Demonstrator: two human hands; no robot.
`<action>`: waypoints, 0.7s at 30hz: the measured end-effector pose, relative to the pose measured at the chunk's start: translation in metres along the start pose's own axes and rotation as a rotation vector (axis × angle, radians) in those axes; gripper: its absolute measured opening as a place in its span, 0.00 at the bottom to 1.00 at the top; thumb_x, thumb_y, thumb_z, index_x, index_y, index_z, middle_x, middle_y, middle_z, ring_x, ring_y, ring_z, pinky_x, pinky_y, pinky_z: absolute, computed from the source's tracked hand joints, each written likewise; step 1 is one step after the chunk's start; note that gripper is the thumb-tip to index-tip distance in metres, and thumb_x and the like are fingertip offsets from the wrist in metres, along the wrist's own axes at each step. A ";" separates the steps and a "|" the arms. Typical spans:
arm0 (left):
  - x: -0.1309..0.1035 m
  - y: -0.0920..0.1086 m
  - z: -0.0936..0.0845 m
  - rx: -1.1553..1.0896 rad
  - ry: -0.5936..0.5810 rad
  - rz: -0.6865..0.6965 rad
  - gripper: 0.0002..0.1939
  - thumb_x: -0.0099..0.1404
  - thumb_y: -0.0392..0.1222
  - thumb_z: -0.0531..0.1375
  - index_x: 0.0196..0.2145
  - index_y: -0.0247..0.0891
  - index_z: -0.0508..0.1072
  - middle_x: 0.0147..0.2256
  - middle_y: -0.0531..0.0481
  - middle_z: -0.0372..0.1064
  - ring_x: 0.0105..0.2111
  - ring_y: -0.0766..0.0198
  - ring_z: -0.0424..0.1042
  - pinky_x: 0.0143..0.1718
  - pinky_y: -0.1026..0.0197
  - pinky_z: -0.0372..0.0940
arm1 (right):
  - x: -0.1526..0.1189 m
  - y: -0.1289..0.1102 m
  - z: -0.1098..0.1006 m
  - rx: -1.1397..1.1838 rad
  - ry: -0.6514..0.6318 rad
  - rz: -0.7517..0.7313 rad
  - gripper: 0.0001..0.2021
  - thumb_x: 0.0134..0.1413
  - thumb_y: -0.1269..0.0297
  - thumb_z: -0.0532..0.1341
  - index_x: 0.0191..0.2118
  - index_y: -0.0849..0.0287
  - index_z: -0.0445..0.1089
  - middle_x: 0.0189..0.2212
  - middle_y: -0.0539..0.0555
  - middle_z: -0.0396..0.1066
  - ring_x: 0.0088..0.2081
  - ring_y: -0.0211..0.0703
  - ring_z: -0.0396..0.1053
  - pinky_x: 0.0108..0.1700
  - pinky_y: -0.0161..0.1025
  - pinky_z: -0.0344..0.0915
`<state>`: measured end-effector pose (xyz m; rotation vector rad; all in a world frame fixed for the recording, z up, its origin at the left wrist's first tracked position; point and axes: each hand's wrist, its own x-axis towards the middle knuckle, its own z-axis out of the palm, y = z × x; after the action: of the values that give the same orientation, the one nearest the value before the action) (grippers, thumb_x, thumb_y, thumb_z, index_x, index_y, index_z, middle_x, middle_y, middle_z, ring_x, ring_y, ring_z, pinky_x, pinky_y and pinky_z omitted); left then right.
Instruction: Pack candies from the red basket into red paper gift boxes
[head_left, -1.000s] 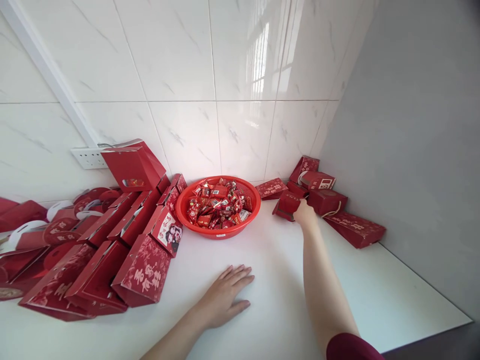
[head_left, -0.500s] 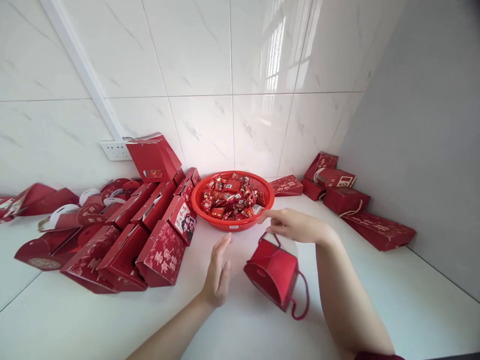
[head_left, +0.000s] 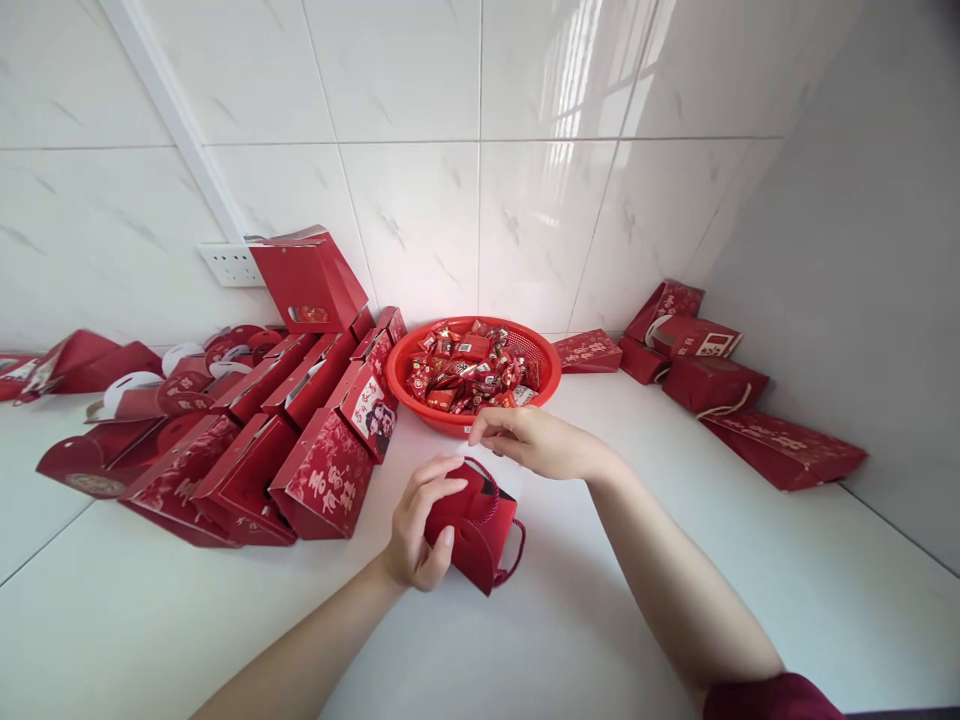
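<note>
A small red gift box (head_left: 484,525) with a curved end flap and dark red cord handles rests on the white table in front of me. My left hand (head_left: 424,520) is curved around its left side, fingers over the top and thumb at the near end. Over its far top edge, my right hand (head_left: 534,442) has bent fingers gripping the box there; the fingertips are partly hidden. Just behind the hands stands a red plastic basket (head_left: 551,385) full of wrapped sweets (head_left: 469,370).
Rows of red gift boxes (head_left: 319,480) crowd the left side, one larger box (head_left: 307,280) stacked on top near a wall socket (head_left: 231,265). More red boxes (head_left: 712,385) lie at the right by the grey panel. White tiled wall closes off the back.
The gift box has moved left along with my right hand. My left hand has come onto the box's left side. The view has shifted slightly.
</note>
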<state>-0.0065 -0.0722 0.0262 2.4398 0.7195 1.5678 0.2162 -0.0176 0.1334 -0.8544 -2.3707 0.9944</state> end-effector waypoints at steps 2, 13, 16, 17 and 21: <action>0.001 0.002 0.000 0.021 -0.019 0.058 0.20 0.59 0.39 0.54 0.49 0.37 0.67 0.56 0.36 0.62 0.56 0.45 0.65 0.56 0.38 0.61 | 0.004 0.001 0.003 0.042 0.036 -0.017 0.09 0.60 0.73 0.52 0.42 0.57 0.68 0.35 0.50 0.71 0.32 0.36 0.65 0.34 0.33 0.61; 0.000 0.007 0.008 0.042 -0.060 0.088 0.06 0.56 0.38 0.55 0.33 0.41 0.61 0.39 0.44 0.75 0.38 0.54 0.74 0.47 0.43 0.66 | 0.008 0.013 0.018 -0.277 -0.130 0.084 0.04 0.52 0.73 0.59 0.34 0.58 0.69 0.35 0.53 0.74 0.34 0.41 0.68 0.34 0.35 0.61; -0.001 0.004 0.007 0.121 0.054 0.089 0.04 0.57 0.37 0.54 0.31 0.41 0.60 0.34 0.45 0.70 0.34 0.56 0.70 0.37 0.49 0.68 | 0.003 0.015 0.011 -0.282 -0.173 0.094 0.07 0.50 0.70 0.62 0.38 0.58 0.70 0.37 0.54 0.74 0.36 0.43 0.69 0.35 0.36 0.63; -0.002 0.003 0.006 0.148 0.079 0.077 0.02 0.58 0.37 0.53 0.31 0.41 0.61 0.34 0.45 0.69 0.33 0.56 0.69 0.36 0.50 0.67 | 0.002 0.015 0.008 -0.266 -0.205 0.087 0.11 0.48 0.70 0.63 0.41 0.58 0.70 0.40 0.54 0.73 0.38 0.44 0.69 0.36 0.36 0.63; -0.008 -0.003 0.006 0.196 0.123 0.024 0.04 0.62 0.37 0.51 0.30 0.40 0.63 0.36 0.43 0.67 0.38 0.53 0.69 0.38 0.49 0.67 | -0.003 0.010 -0.001 -0.142 -0.281 -0.021 0.21 0.46 0.69 0.66 0.49 0.56 0.70 0.49 0.54 0.70 0.46 0.46 0.68 0.44 0.39 0.64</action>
<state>-0.0049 -0.0723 0.0161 2.5116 0.9074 1.7452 0.2224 -0.0138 0.1266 -0.7818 -2.7091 1.0034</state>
